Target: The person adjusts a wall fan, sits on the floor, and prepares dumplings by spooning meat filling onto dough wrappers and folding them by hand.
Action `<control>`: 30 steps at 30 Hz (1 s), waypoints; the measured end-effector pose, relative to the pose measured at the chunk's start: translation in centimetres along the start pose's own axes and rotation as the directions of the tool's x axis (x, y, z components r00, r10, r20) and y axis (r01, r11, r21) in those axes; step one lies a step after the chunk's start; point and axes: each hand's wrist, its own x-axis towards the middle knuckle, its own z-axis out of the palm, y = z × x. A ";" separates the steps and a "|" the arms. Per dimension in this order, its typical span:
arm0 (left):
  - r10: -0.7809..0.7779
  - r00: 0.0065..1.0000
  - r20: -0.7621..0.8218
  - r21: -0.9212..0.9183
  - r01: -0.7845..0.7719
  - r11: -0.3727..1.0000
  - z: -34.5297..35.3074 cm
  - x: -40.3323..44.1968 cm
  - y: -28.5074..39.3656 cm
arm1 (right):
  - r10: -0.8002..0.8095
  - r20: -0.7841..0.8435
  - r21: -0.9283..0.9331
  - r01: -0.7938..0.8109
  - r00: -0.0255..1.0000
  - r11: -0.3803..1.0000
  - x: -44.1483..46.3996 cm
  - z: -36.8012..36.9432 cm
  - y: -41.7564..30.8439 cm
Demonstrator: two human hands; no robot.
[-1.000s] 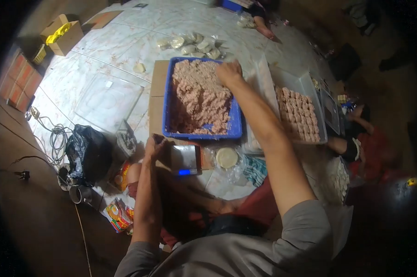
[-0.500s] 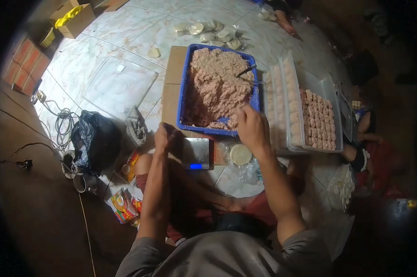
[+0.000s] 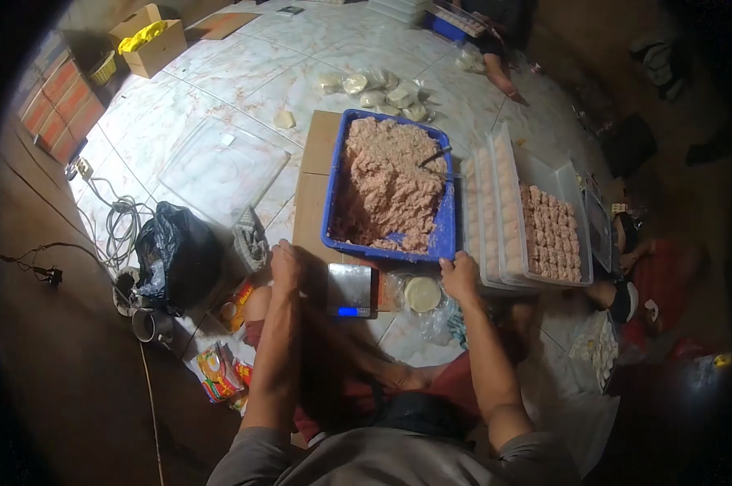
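Head view shows left hand (image 3: 286,265) and right hand (image 3: 460,277) curled by one blue tub (image 3: 444,229), one scale (image 3: 350,287), grips unclear.

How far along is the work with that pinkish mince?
Partway, I'd say. Looks done: rows of shaped pieces in the clear container on the right. In hand: the right hand is at the near right corner of the blue tub; the left hand is left of the scale. Apparently left: the big heap of mince in the tub, still unshaped.
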 end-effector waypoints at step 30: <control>0.036 0.979 0.202 0.024 -0.042 0.999 -1.9 -0.8 0.8 | -0.270 0.224 0.383 0.170 0.936 0.908 5.5 6.5 -23.5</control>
